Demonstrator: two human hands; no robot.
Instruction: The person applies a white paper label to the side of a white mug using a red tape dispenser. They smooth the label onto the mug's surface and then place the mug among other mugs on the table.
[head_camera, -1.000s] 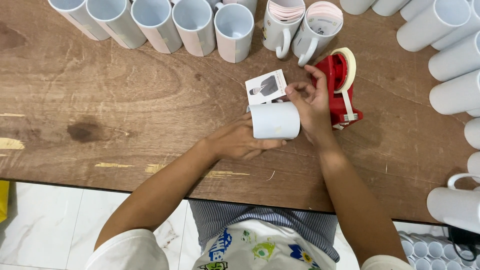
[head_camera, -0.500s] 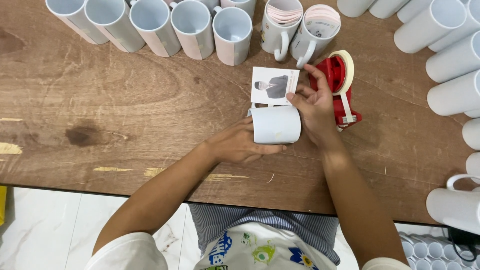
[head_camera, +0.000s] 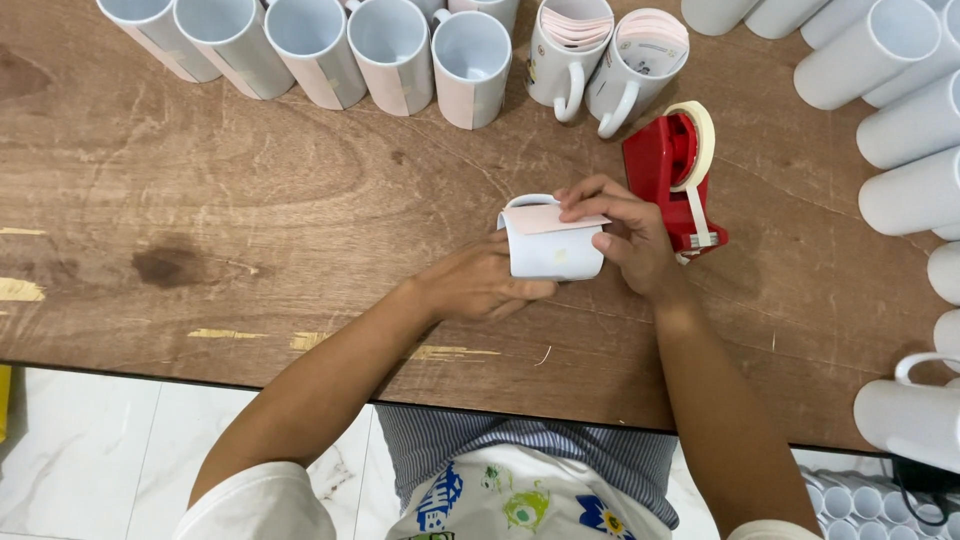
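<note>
At the centre of the frame a white mug lies on its side on the brown wooden counter, held between both hands. The left hand is curled around the mug's left end, fingers closed against it. The right hand grips the right end, its fingers pressing a pale pink sheet flat onto the mug's upper side. Just right of that hand stands a red tape dispenser. Along the top edge stands a row of wrapped mugs, with plain white mugs at the right edge.
</note>
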